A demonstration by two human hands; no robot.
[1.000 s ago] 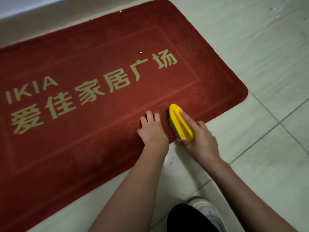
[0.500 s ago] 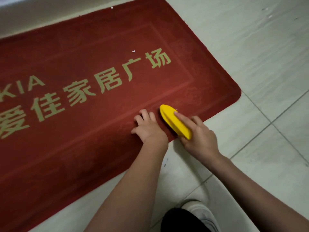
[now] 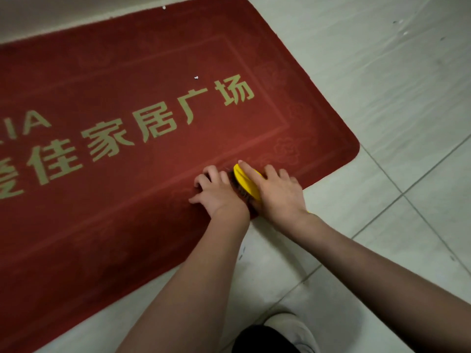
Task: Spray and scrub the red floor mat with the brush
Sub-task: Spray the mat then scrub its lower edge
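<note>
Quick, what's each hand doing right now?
Left hand: holds nothing, fingers bent, pressing the red mat.
Right hand: grips the yellow brush on the mat.

Mat (image 3: 127, 225) lies on tiled floor (image 3: 382, 98). Brush (image 3: 246, 183) sits on mat by its near edge, toward the right corner. Left hand (image 3: 219, 194) rests on mat, touching brush's left side. Right hand (image 3: 280, 197) on top of brush. Shoe (image 3: 293, 327) on floor, nearer than mat, between the forearms.
</note>
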